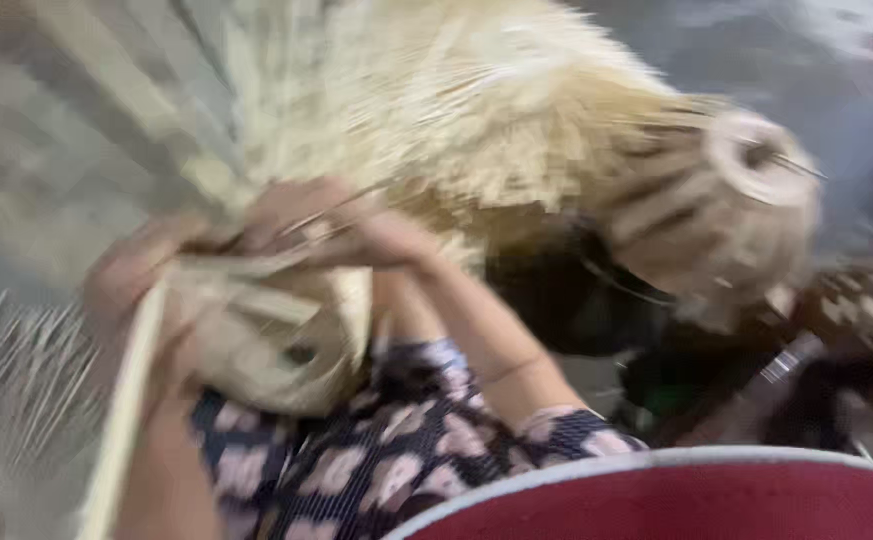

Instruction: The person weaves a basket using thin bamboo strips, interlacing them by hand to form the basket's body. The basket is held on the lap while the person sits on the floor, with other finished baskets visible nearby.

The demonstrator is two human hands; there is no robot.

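view: I'm seeing a heavily motion-blurred frame, details are soft.
left hand: sitting at centre left of the frame, fingers curling around the basket and a strip; I'm reading it as closed on them, though blur is hiding the fingertips.
right hand: sitting just right of it at centre, fingers pinching down on strips at the basket top; closed grip, exact contact is blurring out.
basket: small, pale, woven, unfinished; lying at lower centre left, between both hands and resting against the lap.
strip: long flat pale piece, running from the left hand down to the bottom left edge.
straw pile: big loose pale bundle filling the upper centre, sitting just behind the hands.
second basket: finished, rounded, with a ringed opening, lying tilted at upper right, touching the pile.
loose stalks: thin pale pieces fanning out at the left edge.
clothing: dark fabric with pink flower print, covering the forearm and lap at bottom centre.
red rim: red surface with a pale edge, occupying the bottom right.
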